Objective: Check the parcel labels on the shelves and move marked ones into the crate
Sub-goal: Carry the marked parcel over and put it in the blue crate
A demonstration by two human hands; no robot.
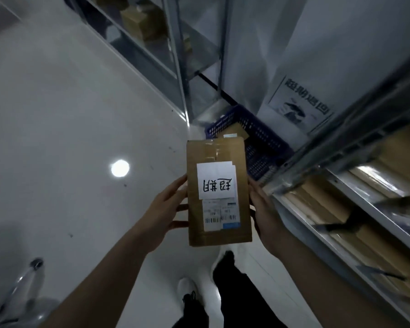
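Near one blue crate (258, 130), left hand (163, 209) and right hand (268, 216) grip one labelled parcel (219, 195).

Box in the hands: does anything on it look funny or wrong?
Yes. The handwritten white note on the parcel reads upside down from the head camera. It is also stuck over the top of the printed label. No tears show in the cardboard.

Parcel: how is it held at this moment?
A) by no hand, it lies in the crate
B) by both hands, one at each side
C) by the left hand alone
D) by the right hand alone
B: the left hand holds the parcel at its left edge and the right hand at its right edge; the crate stands beyond it.
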